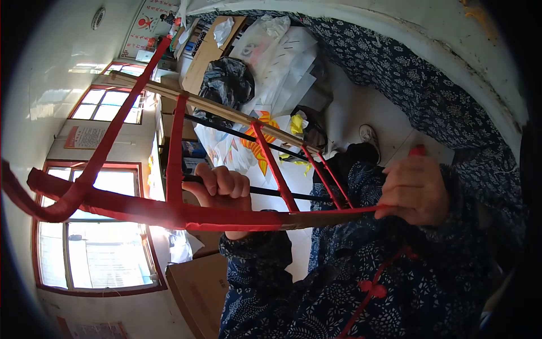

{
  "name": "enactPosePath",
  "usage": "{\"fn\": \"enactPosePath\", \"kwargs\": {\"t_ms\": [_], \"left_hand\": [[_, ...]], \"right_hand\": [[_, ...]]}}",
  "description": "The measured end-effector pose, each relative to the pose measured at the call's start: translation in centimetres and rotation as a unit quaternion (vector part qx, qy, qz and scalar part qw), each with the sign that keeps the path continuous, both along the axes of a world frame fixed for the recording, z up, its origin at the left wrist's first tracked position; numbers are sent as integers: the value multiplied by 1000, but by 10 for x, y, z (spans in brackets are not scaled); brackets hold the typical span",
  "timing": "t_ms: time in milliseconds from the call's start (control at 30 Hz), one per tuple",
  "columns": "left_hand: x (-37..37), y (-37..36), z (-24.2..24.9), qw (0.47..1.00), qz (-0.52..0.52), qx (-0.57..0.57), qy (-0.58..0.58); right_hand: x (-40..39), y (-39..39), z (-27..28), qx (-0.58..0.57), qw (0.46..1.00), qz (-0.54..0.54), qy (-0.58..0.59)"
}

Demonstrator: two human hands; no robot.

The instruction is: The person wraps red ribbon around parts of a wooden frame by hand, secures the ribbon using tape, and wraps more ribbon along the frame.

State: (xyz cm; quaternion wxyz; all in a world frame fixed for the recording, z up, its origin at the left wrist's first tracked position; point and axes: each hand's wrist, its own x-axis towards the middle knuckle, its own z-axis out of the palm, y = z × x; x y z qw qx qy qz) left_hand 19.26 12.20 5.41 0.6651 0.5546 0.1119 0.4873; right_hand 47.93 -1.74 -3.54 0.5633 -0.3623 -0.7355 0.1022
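A long frame of red-wrapped bars [231,219] crosses the view, with red crosspieces, pale wooden strips [226,108] and thin black rods. My left hand [220,186] is closed around a black rod, partly behind the thick red bar. At the right end of that bar, my right hand [415,189] is closed on a narrow red strip [364,209]. A small red piece [417,150] shows at the top of this hand. Between the two hands, a brown stretch [310,220] shows on the bar.
Beyond the frame lie a black plastic bag [227,82], clear plastic sheeting [282,53] and a colourful bag [261,152]. A cardboard box [200,294] is below the left hand. Dark floral cloth [395,85] hangs along the right. Windows [101,248] are at the left.
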Motion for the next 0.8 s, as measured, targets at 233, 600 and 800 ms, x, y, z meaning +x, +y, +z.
{"fn": "enactPosePath", "kwargs": {"t_ms": [233,600,800], "left_hand": [[14,-9,-2,983,184,-27,-6],[12,-22,9,984,173,39,27],[-13,-14,2,984,171,39,28]], "right_hand": [[-36,-60,30,-2,996,31,-82],[-152,-73,45,56,981,93,-158],[-224,-44,23,48,988,104,-105]]}}
